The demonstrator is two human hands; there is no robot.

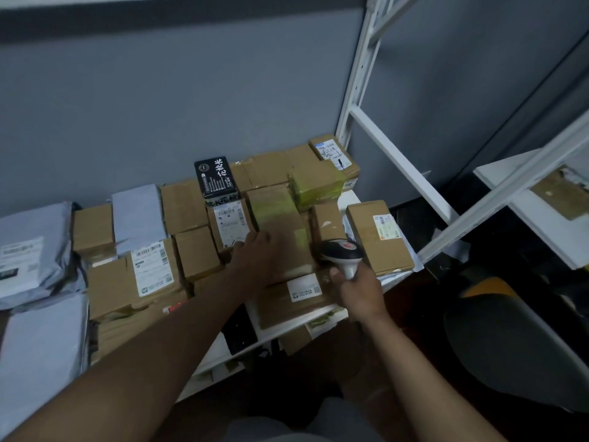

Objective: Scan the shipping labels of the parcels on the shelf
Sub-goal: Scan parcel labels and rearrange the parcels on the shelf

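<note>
At lower left of the frame lie grey mailers (28, 250); right of them, labelled boxes (143, 275) crowd the shelf (223, 349). At centre the left hand (255, 250) rests flat, fingers straight, on a taped box (280, 224) showing no label; judged step: exposing a label; next move likely calls for turning that box. Right of centre the right hand (357, 288) grips the scanner (342, 253); a white upright (360, 74) bounds the far right.

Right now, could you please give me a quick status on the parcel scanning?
Right hand grips the scanner. Left hand rests on a taped box. Several labels face up; nothing blocking.
</note>
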